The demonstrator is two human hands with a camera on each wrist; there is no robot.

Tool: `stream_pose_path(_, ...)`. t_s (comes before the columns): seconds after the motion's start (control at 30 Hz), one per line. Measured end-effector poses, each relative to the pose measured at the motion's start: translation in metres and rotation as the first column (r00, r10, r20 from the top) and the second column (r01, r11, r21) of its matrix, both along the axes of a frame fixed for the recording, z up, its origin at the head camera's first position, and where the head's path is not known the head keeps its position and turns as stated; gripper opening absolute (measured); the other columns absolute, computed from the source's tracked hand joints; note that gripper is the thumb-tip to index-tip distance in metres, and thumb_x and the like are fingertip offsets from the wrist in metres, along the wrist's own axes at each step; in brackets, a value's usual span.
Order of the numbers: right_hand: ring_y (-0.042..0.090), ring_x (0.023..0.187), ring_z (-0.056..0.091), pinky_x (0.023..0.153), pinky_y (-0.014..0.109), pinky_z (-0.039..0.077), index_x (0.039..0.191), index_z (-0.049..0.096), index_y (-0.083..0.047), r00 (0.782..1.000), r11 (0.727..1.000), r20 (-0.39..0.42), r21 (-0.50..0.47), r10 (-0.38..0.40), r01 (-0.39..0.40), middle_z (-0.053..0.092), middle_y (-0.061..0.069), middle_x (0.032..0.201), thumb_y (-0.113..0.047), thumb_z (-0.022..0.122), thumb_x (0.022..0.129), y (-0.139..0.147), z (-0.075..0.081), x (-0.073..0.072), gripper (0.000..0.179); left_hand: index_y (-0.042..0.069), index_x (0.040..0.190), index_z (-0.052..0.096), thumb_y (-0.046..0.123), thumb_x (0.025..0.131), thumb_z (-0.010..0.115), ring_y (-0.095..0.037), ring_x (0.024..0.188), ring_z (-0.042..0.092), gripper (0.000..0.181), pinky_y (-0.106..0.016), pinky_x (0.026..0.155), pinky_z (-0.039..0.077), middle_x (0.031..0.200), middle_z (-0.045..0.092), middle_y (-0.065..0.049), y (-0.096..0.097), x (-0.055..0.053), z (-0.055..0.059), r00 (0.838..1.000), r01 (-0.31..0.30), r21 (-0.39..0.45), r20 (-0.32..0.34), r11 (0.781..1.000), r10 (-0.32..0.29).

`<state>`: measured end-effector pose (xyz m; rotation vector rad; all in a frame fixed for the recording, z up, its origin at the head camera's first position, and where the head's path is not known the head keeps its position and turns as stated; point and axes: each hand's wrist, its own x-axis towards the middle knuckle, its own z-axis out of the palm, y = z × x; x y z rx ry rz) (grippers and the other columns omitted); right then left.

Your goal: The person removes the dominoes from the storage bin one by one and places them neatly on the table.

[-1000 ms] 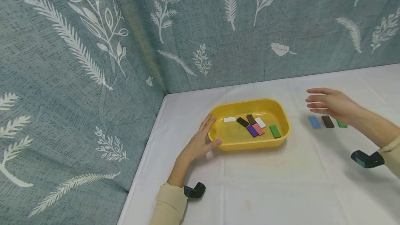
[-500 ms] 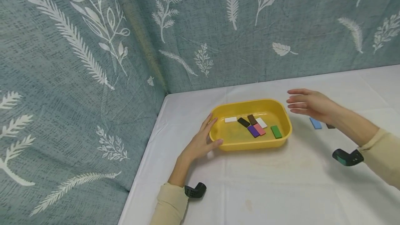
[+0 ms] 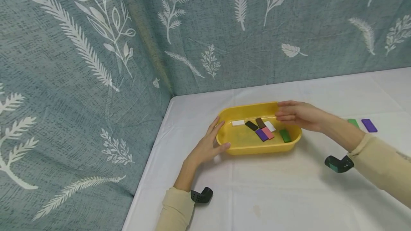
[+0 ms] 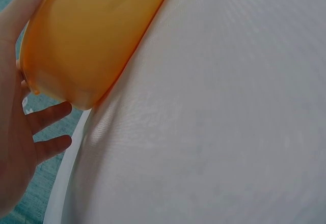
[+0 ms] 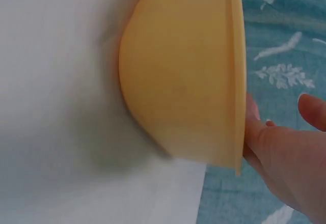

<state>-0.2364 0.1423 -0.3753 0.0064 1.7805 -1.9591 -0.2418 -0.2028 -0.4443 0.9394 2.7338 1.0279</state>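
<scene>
Tray, one, yellow plastic (image 3: 260,149), oblong with rounded corners; stood upright on the white cloth-covered table (image 3: 276,191), close to its far edge.

Contents, seven flat rectangular tiles, lying on the tray floor: a white tile (image 3: 238,122) to the left; a black tile (image 3: 251,125) beside it; a brown tile (image 3: 260,123), a second white tile (image 3: 269,126), a pink tile (image 3: 268,132) and a purple tile (image 3: 261,134) clustered near the middle, pink and purple side by side; a green tile (image 3: 285,135) apart at the right end.

Outside the tray, well to its right: another green tile (image 3: 353,123), partly hidden by the right arm, and another purple tile (image 3: 369,125), both on the cloth.

Left hand (image 3: 205,147): open, fingers spread against the tray's left end, thumb on the near rim.

Right hand (image 3: 300,116): open, fingers extended over the right end, thumb apart from them; contact with the rim could not be told.

Wrist devices, two, black (image 3: 201,195); any lettering was too small to read. Sleeves, pale yellow (image 3: 176,202); a small dark mark on the right one was illegible.

Backdrop, teal fabric (image 3: 205,17), printed with white leaves and sprigs.
</scene>
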Motion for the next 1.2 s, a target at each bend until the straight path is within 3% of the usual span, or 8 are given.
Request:
stream_pose_path(0.17,0.014,0.102,0.061,0.1,0.035,0.038,0.15,0.005,0.004,0.999,0.999,0.023,-0.014,0.035,-0.035,0.037,0.023,0.136,-0.014,0.042,0.103,-0.013,-0.005,-0.004,0.063,0.014,0.153,0.02,0.077,0.082,0.043,-0.034,0.138,0.023,0.098,-0.057,0.102,0.03,0.159,-0.003,0.009,-0.001,0.0,0.001,1.0,0.006,-0.002,0.002,1.0,-0.006)
stream_pose_path(0.27,0.018,0.108,0.058,0.102,0.035,0.037,0.15,0.007,0.005,0.998,0.998,0.01,0.002,0.055,-0.055,0.032,0.028,0.142,-0.015,0.041,0.103,-0.02,-0.009,-0.008,0.062,0.015,0.153,0.02,0.077,0.082,0.043,-0.034,0.138,0.024,0.097,-0.057,0.102,0.031,0.159,-0.003,0.009,-0.001,0.0,0.001,1.0,0.006,-0.001,0.0,1.0,-0.006)
stream_pose_path(0.43,0.037,0.134,0.031,0.107,0.038,0.029,0.15,0.002,0.005,0.994,0.994,-0.003,0.007,0.113,-0.113,0.018,0.032,0.149,-0.018,0.038,0.104,-0.035,-0.014,-0.015,0.062,0.016,0.154,0.019,0.077,0.082,0.043,-0.033,0.139,0.023,0.097,-0.056,0.103,0.031,0.159,-0.003,0.008,0.0,0.0,0.0,1.0,0.012,-0.008,0.001,1.0,-0.012)
stream_pose_path(0.57,0.041,0.139,0.016,0.11,0.042,0.022,0.15,-0.004,0.004,0.988,0.988,-0.011,0.025,0.156,-0.155,0.012,0.033,0.15,-0.022,0.036,0.105,-0.05,-0.015,-0.021,0.065,0.016,0.154,0.019,0.075,0.083,0.045,-0.033,0.139,0.022,0.096,-0.056,0.103,0.03,0.159,-0.003,0.008,0.0,0.0,0.001,1.0,0.016,-0.009,0.014,1.0,-0.015)
stream_pose_path(0.87,0.042,0.14,0.01,0.112,0.046,0.017,0.15,0.0,0.004,0.99,0.984,-0.006,0.113,0.138,-0.136,0.008,0.031,0.152,-0.028,0.036,0.105,-0.075,-0.016,-0.03,0.067,0.017,0.154,0.019,0.076,0.082,0.044,-0.034,0.138,0.023,0.096,-0.057,0.102,0.03,0.159,-0.003,0.009,-0.002,0.0,0.001,1.0,0.004,-0.012,0.012,1.0,-0.004)
stream_pose_path(1.2,0.042,0.134,0.027,0.106,0.046,0.031,0.15,0.012,0.002,0.992,0.965,0.022,0.233,0.121,-0.123,0.021,0.03,0.148,-0.029,0.036,0.104,-0.085,-0.023,-0.037,0.061,0.018,0.154,0.019,0.073,0.084,0.047,-0.032,0.138,0.025,0.093,-0.054,0.103,0.031,0.159,-0.002,0.009,-0.003,0.001,0.003,1.0,0.008,-0.017,0.019,1.0,-0.008)
